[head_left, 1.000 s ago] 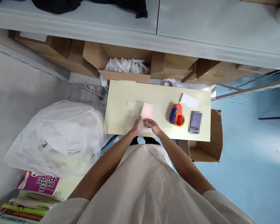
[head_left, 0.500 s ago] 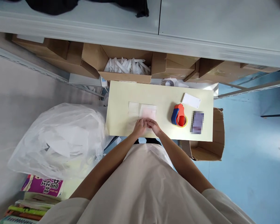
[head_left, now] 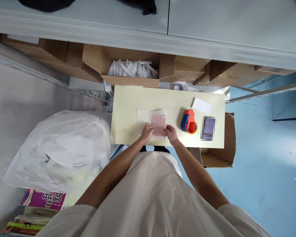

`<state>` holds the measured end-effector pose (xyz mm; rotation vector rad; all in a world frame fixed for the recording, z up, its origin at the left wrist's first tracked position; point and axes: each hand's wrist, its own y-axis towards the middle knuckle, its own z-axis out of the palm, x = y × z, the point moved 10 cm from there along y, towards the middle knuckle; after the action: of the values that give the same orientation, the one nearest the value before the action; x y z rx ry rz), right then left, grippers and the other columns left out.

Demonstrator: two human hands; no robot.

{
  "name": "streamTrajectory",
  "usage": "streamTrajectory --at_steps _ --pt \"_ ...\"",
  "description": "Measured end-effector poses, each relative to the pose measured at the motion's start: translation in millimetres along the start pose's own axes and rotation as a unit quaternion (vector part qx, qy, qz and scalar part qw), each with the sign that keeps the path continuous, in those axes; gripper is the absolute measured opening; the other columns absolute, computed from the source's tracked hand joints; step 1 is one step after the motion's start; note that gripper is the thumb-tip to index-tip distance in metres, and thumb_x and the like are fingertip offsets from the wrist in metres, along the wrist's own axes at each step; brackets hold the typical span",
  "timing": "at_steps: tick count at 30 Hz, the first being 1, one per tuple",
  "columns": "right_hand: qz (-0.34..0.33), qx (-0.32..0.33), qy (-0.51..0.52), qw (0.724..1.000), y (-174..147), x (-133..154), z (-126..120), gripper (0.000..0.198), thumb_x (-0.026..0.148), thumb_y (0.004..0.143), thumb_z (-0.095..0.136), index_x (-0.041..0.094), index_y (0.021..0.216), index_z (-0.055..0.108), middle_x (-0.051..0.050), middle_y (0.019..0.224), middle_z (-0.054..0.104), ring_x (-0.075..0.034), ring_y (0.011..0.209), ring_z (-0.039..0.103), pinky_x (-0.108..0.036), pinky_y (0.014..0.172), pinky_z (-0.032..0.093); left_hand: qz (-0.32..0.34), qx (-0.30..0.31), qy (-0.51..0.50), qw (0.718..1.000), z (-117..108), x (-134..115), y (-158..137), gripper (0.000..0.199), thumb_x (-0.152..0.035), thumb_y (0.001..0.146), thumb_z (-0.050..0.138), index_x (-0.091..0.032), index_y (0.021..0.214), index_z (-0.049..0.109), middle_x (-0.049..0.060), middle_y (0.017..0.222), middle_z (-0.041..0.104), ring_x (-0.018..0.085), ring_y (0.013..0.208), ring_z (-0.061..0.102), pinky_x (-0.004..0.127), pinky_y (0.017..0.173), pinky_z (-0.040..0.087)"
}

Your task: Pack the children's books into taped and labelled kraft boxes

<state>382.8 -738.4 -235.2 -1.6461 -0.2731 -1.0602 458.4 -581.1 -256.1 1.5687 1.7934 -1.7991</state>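
On the pale yellow table lies a flat pink packet [head_left: 158,124] in a translucent white wrapper. My left hand [head_left: 147,133] is closed on its left edge, thumb and fingers near the lower half. Opposite it, my right hand [head_left: 171,134] pinches the lower right edge. The wrapper reaches past the pink part at top and bottom. Left of the packet, a thin translucent sheet [head_left: 142,118] lies flat, partly behind my left hand. What the packet contains cannot be made out.
A red and blue tape dispenser [head_left: 189,122] stands on the table [head_left: 128,97] to the right, near a white box [head_left: 201,105] and a blurred purple rectangle [head_left: 208,128]. Behind is a carton [head_left: 130,81] of white rolled pieces. A bulging plastic bag [head_left: 61,148] sits left.
My hands have moved apart from over the packet's lower end to its two side edges. More of the pink surface now shows.
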Motion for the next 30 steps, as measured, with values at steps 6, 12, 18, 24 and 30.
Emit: streamTrajectory --at_steps 6,12,18,24,30 --pt "-0.031 0.047 -0.069 0.996 -12 26 25 0.033 0.032 0.06 0.066 0.019 0.089 0.055 -0.001 0.085 0.062 -0.013 0.064 0.057 -0.027 0.056 0.046 0.019 0.051 -0.057 0.997 4 -9 1 0.021 -0.016 0.068 0.056 -0.018 0.085 0.068 0.01 0.102 0.068 0.027 0.108 0.058 0.039 0.097 0.041" --pt "-0.043 0.086 -0.19 0.977 -13 21 81 0.039 0.03 0.061 0.07 0.022 0.096 0.053 0.0 0.086 0.059 -0.011 0.061 0.055 -0.028 0.058 0.048 -0.015 0.073 -0.123 0.99 -31 3 -11 0.03 -0.032 0.076 0.05 -0.016 0.095 0.066 0.01 0.09 0.07 0.023 0.084 0.065 0.039 0.078 0.05" --pt "-0.094 0.025 -0.279 0.956 -5 9 121 0.046 0.027 0.058 0.075 0.021 0.099 0.054 -0.004 0.096 0.057 -0.017 0.084 0.057 -0.036 0.08 0.048 -0.055 -0.017 -0.179 0.982 -75 29 -30 0.05 -0.057 0.08 0.044 -0.016 0.106 0.058 0.011 0.098 0.067 0.021 0.084 0.066 0.035 0.073 0.05" --pt "-0.114 0.044 -0.256 0.959 -13 0 108 0.043 0.024 0.063 0.069 0.022 0.104 0.057 -0.007 0.107 0.056 -0.018 0.085 0.059 -0.037 0.082 0.05 -0.047 -0.073 -0.101 0.991 -91 45 -24 0.037 -0.049 0.08 0.052 -0.019 0.101 0.058 0.013 0.117 0.061 0.025 0.113 0.055 0.038 0.091 0.044" --pt "0.042 -0.007 -0.193 0.98 -23 -30 51 0.055 0.027 0.062 0.068 0.022 0.115 0.055 -0.006 0.102 0.058 -0.017 0.075 0.061 -0.034 0.067 0.051 -0.061 -0.079 -0.064 0.993 -79 57 -42 0.039 -0.041 0.072 0.063 -0.018 0.103 0.057 0.015 0.117 0.058 0.033 0.119 0.048 0.047 0.098 0.035"
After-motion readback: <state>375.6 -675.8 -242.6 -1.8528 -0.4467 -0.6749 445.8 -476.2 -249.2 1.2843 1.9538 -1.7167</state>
